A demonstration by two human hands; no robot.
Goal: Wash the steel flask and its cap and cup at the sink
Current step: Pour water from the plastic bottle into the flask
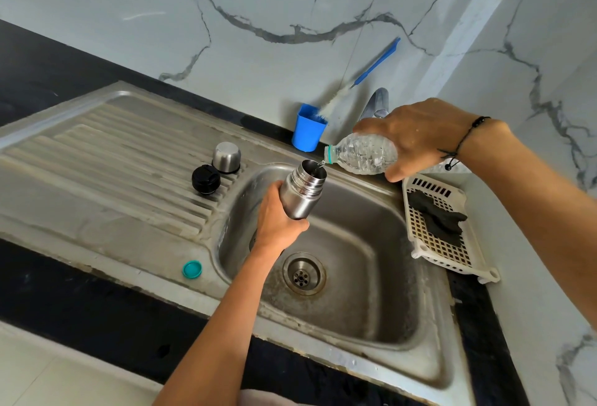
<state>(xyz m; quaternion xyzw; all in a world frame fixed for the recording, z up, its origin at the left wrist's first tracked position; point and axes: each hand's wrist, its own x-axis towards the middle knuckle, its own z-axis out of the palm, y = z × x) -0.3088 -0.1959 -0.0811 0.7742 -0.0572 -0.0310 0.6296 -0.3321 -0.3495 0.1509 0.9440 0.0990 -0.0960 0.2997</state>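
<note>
Mid-frame, the left hand [277, 218] grips the flask [303, 190] tilted over the sink [371, 276], catching water the right hand [420, 137] pours from its gripped bottle [365, 153].

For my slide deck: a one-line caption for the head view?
Left hand holds steel flask over sink; right hand pours from water bottle.

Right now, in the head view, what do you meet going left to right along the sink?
Teal bottle cap → black flask cap → steel cup → steel flask → plastic water bottle → white basket.
</note>
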